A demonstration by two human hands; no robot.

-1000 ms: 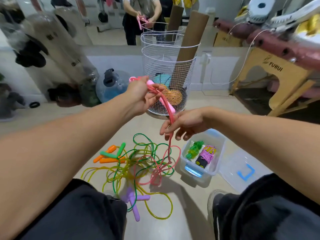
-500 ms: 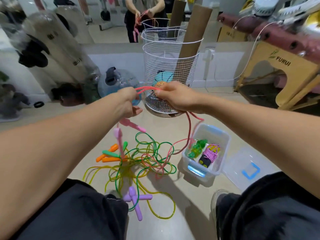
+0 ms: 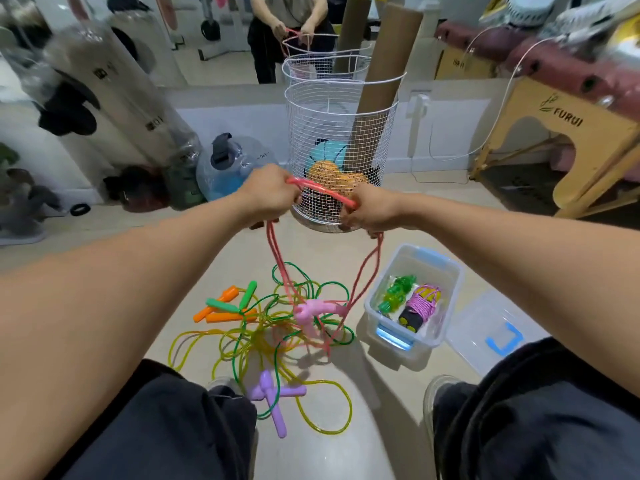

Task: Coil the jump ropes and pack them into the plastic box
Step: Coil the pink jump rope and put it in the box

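Since half a second ago the two hands have drawn apart: the left hand (image 3: 268, 195) and right hand (image 3: 372, 211) now each grip the thin pink plastic jump rope (image 3: 320, 189), fingers curled round it, a short span arched between them. Strands hang from both fists to the rope's pale pink handles (image 3: 311, 311), which have dropped from beside the left wrist to just above the floor pile.

Surface: pale smooth floor (image 3: 346, 441). On it lies a tangle of green and yellow translucent ropes (image 3: 263, 344), with orange and green handles (image 3: 228, 304) at its left edge and lilac handles (image 3: 273, 400) at its near edge. The clear plastic box with blue clips (image 3: 446, 271) stands just right of the tangle, open, holding a green coiled bundle (image 3: 396, 292) and a purple-wrapped bundle (image 3: 420, 308). Its clear lid with a blue latch (image 3: 485, 327) lies flat beside it, to the right.

Room: a white wire mesh basket (image 3: 341, 109) stands behind the hands, a cardboard tube in it; a mirror runs along the wall; a wooden bench stands at right.

Bare floor lies between the person's knees and the tangle.
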